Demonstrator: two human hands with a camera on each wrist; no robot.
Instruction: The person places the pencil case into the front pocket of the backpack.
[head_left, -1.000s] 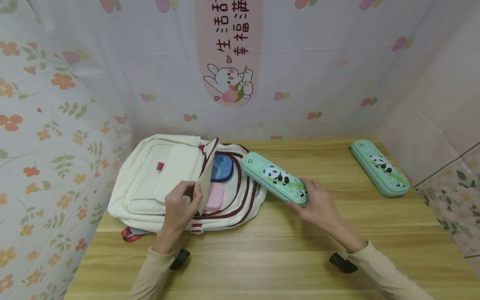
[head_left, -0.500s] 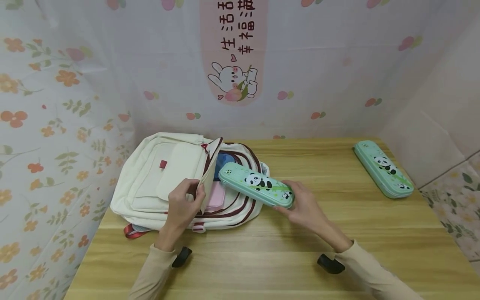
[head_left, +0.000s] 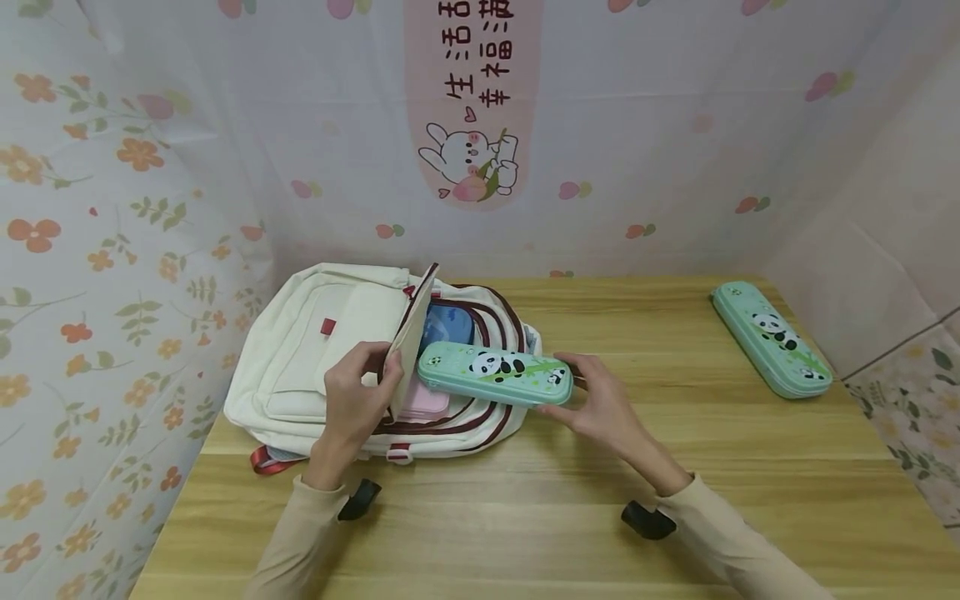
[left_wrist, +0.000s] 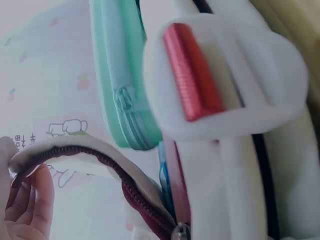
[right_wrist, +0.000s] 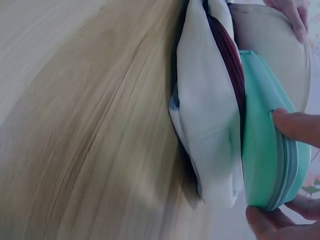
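A cream backpack (head_left: 300,350) with dark red zipper trim lies on the table, its front flap raised. My left hand (head_left: 355,392) pinches the edge of that flap (left_wrist: 95,150) and holds it up. My right hand (head_left: 600,400) grips the right end of a mint-green pencil case (head_left: 495,373) printed with pandas, thumb on one side and fingers on the other. The case lies across the backpack's opening, its left end near the raised flap. Inside the opening show a blue case (head_left: 448,323) and a pink box (head_left: 424,402), partly covered by the pencil case.
Another mint-green panda pencil case (head_left: 772,337) lies at the table's right back. The wooden table (head_left: 510,525) runs back to a patterned curtain (head_left: 615,150). A red strap loop (head_left: 268,461) sticks out at the backpack's lower left.
My right hand has carried the pencil case leftward from beside the backpack to over its opening, turning it more level. The left hand still holds the flap, now pulled slightly further left.
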